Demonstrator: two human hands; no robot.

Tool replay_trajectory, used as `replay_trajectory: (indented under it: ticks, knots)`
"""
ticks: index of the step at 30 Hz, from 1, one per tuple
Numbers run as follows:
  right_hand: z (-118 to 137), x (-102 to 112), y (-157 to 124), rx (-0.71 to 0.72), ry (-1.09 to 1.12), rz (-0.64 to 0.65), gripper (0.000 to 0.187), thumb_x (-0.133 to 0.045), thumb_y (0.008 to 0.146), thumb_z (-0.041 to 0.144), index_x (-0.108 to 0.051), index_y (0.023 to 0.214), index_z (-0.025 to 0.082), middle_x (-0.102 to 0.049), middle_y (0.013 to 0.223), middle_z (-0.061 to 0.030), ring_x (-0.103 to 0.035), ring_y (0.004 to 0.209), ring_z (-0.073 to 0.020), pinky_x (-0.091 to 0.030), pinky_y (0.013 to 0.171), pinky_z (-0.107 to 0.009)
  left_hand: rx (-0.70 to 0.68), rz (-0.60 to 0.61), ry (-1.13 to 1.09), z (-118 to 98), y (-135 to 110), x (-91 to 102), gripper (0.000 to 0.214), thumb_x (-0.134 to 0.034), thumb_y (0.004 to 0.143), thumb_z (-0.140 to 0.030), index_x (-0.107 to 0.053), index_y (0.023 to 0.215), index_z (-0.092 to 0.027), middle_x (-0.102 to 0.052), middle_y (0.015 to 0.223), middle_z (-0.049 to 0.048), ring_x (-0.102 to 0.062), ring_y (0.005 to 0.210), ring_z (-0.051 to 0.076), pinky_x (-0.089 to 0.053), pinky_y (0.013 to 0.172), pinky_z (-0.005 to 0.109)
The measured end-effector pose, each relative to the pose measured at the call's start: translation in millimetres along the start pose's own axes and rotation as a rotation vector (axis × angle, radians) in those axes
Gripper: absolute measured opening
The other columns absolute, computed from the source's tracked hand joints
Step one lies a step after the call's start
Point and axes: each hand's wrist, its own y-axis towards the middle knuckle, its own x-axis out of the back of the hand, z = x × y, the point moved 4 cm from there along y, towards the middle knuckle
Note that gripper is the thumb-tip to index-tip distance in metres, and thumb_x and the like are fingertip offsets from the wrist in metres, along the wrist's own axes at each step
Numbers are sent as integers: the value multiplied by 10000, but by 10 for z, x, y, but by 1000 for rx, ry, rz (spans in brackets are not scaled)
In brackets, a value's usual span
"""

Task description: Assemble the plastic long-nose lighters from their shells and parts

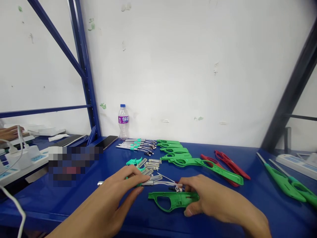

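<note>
My left hand [123, 186] is closed around a thin metal tube [148, 182] with a teal part and white wires, holding it just above the blue table [74, 201]. My right hand [210, 200] grips the right end of a green plastic lighter shell [170, 201] lying flat on the table, with its fingers also at the wire ends. Just behind my hands lies a small pile of silver cylinders [151, 165] and a teal trigger piece [133, 161].
Farther back are a row of assembled tube units [138, 145], stacked green shells [178, 155], red shells [228, 165] and a water bottle [123, 121]. Finished green lighters [289, 181] lie at the right. Another person's hand [10, 132] and white power strips [22, 158] are at the left.
</note>
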Motion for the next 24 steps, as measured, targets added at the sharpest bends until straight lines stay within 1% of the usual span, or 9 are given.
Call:
replay_trajectory:
  ticks: [3,6,9,11,13,17,19,21,24]
  knots:
    - [-28,-16,7,10,12,9,388,-902,743,234,-781,1096,343,-713,1075,18,-643,999,-231,-443,813,-273,4,57,-37,22,-16,-69,318,-495,1084,-260,-695,1296,-386,-716,1244,23,-722,1091,191,-599,898,234]
    - [-32,-17,9,21,18,2,346,-891,761,241,-793,1082,327,-723,1082,10,-651,1019,-230,-460,836,-276,26,116,-99,93,-25,-139,285,-547,1054,-228,-698,1241,-382,-706,1203,22,-712,1058,195,-588,877,241]
    - [23,22,-5,69,47,-30,428,-915,761,318,-779,1165,346,-731,1124,10,-647,1058,-236,-467,867,-280,66,204,-149,156,-35,-203,321,-589,1015,-165,-688,1228,-385,-689,1220,6,-697,1078,192,-558,910,250]
    - [81,56,-20,113,80,-45,469,-915,779,399,-760,1220,370,-732,1143,19,-649,1065,-234,-470,859,-275,100,248,-168,181,-37,-227,368,-580,1011,-123,-672,1238,-397,-671,1242,-19,-678,1115,176,-523,950,246]
    - [138,84,-30,163,98,-54,400,-882,828,438,-763,1205,380,-743,1111,31,-660,1040,-221,-469,837,-264,113,274,-173,194,-34,-240,390,-570,1021,-117,-649,1262,-412,-652,1245,-40,-661,1128,159,-495,961,237]
    - [193,99,-25,242,77,-75,170,-816,918,378,-792,1083,345,-766,1014,45,-674,968,-193,-456,812,-249,102,317,-189,238,-35,-278,369,-569,1042,-154,-622,1288,-425,-633,1236,-49,-643,1114,150,-475,952,229]
    - [192,98,-13,248,64,-102,132,-785,947,372,-800,1070,327,-775,1028,34,-674,985,-197,-453,819,-252,118,327,-186,289,-45,-311,347,-572,1044,-162,-630,1270,-419,-630,1242,-46,-637,1121,158,-469,957,234]
    - [185,90,5,230,56,-121,133,-783,946,363,-813,1066,312,-782,1036,19,-680,995,-202,-454,811,-252,123,344,-181,339,-57,-356,352,-583,1037,-159,-633,1267,-421,-630,1255,-46,-631,1143,164,-461,976,238]
    - [189,59,47,200,46,-89,113,-821,901,322,-832,1005,280,-783,947,7,-696,906,-191,-451,735,-239,118,361,-189,374,-60,-423,424,-582,1022,-125,-614,1305,-439,-629,1275,-52,-627,1177,161,-448,1014,243]
